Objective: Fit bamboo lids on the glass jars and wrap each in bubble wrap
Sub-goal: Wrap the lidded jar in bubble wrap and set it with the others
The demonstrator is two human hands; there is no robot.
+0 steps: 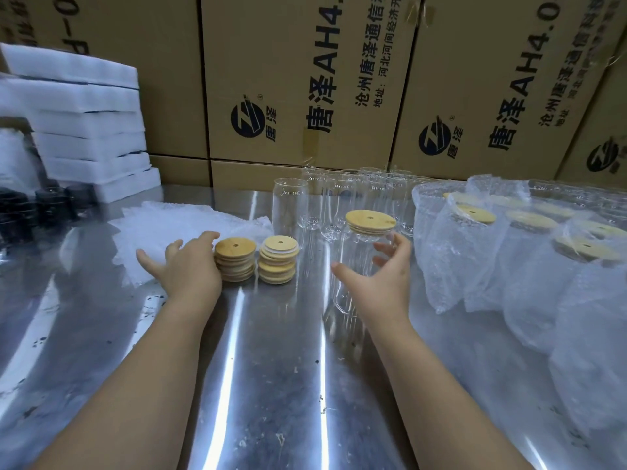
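Two arms outstretched, left hand (190, 266) spread-fingered over bubble wrap (163, 222), right hand (383, 283) open-fingered round jar (356, 245)

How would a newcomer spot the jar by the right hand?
On the steel table, look right of the two bamboo lid stacks. The jar at the right hand is the only one lidded yet without bubble wrap.
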